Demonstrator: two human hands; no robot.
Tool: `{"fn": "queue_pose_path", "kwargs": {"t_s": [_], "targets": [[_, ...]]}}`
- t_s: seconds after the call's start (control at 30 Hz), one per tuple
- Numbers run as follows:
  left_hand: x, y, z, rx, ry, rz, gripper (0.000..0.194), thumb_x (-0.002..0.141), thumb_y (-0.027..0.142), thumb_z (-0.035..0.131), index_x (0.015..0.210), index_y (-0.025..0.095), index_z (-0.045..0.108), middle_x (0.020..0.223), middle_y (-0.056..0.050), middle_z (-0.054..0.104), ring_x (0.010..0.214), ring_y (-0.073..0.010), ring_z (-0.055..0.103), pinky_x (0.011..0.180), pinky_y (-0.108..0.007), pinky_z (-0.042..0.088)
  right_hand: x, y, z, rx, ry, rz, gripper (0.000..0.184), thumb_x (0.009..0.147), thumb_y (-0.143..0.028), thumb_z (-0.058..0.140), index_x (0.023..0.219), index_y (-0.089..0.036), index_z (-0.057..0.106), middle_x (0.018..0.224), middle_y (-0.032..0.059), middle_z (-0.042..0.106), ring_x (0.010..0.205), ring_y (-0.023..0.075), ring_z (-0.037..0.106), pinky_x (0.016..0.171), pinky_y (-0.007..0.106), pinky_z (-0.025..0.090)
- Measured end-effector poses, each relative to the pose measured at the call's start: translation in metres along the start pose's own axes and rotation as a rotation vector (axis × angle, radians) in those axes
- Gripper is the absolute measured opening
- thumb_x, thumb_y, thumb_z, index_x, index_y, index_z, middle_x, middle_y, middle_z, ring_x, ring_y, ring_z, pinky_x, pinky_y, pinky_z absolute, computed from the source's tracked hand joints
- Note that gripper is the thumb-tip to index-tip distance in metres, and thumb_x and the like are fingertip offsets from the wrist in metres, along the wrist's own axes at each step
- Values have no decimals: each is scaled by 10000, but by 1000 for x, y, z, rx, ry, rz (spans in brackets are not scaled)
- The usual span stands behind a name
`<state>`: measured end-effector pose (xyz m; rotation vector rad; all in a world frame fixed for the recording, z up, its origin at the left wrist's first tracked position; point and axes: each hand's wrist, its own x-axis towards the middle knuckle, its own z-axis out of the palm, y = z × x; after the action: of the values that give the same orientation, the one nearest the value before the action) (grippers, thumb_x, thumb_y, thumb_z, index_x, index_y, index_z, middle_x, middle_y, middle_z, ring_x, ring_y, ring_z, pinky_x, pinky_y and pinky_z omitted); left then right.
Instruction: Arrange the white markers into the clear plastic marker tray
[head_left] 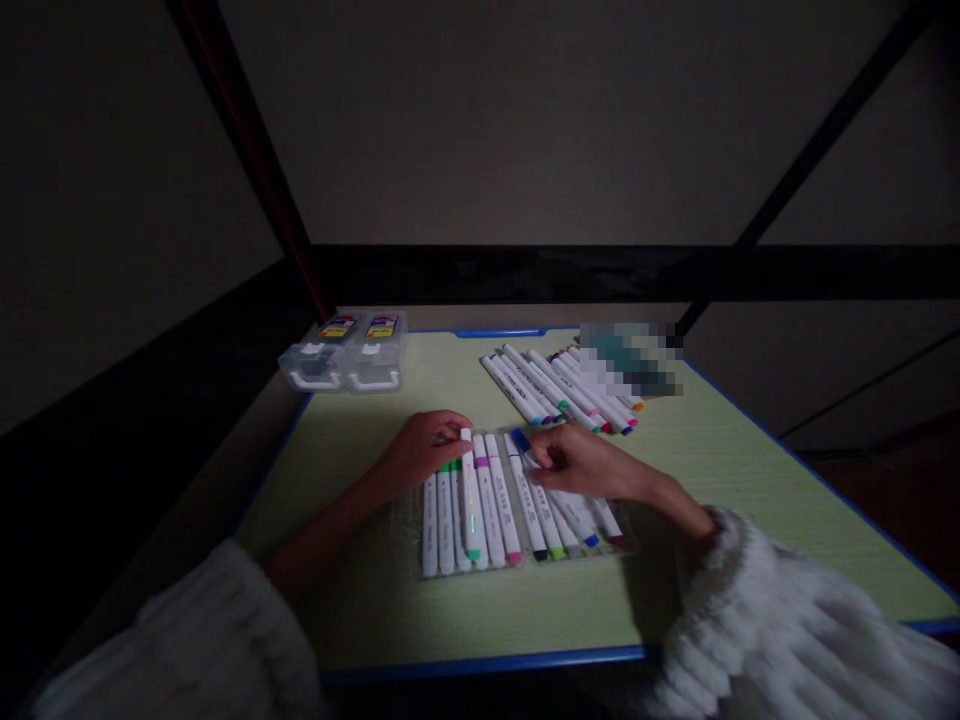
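Observation:
A clear plastic tray (416,565) with two sections lies on the table, white markers with coloured ends in rows inside it. My left hand (435,445) is closed on the top of a white marker (470,500) with a green lower end, held over the left section's row. Above the right section, my right hand (581,462) is curled with its fingers pinched beside a blue-capped marker (520,440). The hand partly covers that marker and those under it. Other right-section markers (529,505) have black, green, grey and dark red ends.
A loose pile of white markers (555,385) lies behind the right section. Two clear cases (375,365) with white handles stand at the back left. A blurred patch (631,358) covers something at the back right. The pale green table (450,635) has a blue edge.

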<state>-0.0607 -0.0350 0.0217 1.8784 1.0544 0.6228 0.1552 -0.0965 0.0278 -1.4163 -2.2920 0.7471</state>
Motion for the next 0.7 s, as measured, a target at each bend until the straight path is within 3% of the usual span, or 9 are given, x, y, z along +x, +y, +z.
{"fn": "queue_pose_path", "kwargs": {"t_s": [0.27, 0.5, 0.7], "targets": [[0, 1, 0, 10, -11, -3, 190, 634, 188, 588, 813, 130, 618, 658, -17, 630, 631, -127, 595, 597, -222, 447, 0, 2, 1, 39, -9, 17, 277, 713, -234, 555, 548, -195, 336, 483, -72, 321, 458, 66, 279, 444, 244, 205], [1, -2, 1, 5, -10, 27, 189, 631, 193, 590, 808, 135, 622, 664, -20, 633, 643, -130, 596, 607, -225, 447, -2, 3, -4, 104, -55, 13, 257, 698, -165, 529, 535, -191, 333, 489, -69, 342, 458, 61, 301, 438, 229, 232], [1, -2, 0, 4, -7, 17, 182, 627, 193, 593, 798, 136, 623, 666, -24, 636, 647, -133, 600, 611, -228, 451, -6, 15, -13, 182, -64, 84, 277, 718, -212, 546, 542, -198, 332, 455, -79, 338, 421, 56, 306, 414, 218, 238]]}}
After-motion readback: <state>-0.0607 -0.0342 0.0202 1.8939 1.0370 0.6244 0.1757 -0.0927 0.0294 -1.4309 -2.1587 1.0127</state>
